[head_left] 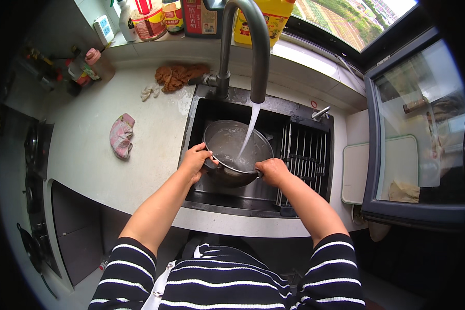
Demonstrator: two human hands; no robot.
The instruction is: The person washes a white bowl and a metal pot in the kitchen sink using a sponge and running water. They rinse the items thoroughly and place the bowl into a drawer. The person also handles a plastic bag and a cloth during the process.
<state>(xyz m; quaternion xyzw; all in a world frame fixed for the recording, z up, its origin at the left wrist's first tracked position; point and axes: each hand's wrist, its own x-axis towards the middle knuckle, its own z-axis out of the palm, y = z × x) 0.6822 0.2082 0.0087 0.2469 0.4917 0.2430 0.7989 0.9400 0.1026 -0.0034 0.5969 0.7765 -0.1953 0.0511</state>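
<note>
Evidently a pale counter (88, 137) is spreading across the scene, reaching from the far left round to the near edge. On the right, an open window panel (416, 139) is leaning in over the counter's end. A dark sink (232, 207) is sitting in the middle, and on its right side a metal rack (306, 155) is filling the basin. Behind the sink, a tall grey tap (261, 62) is arching forward. Right of the sink, a white board (354, 173) is standing partly behind the panel.

Inside the sink, left of the rack, a round metal pot (233, 179) is resting in the person's hands under the tap, and water (250, 129) is running into it. Whether the pot is touching the sink floor, I cannot tell. The left hand (194, 161) is clamping the pot's left handle, its thumb lying by the rim; the right hand (274, 170) is closing firmly around the right handle.

On the far ledge, a yellow jug (275, 18) and a dark jug (200, 20) are standing either side of the tap. On the counter to the left, a brown cloth (178, 77) is lying crumpled near the tap, and a smaller pink-and-white cloth (122, 137) is lying nearer.
</note>
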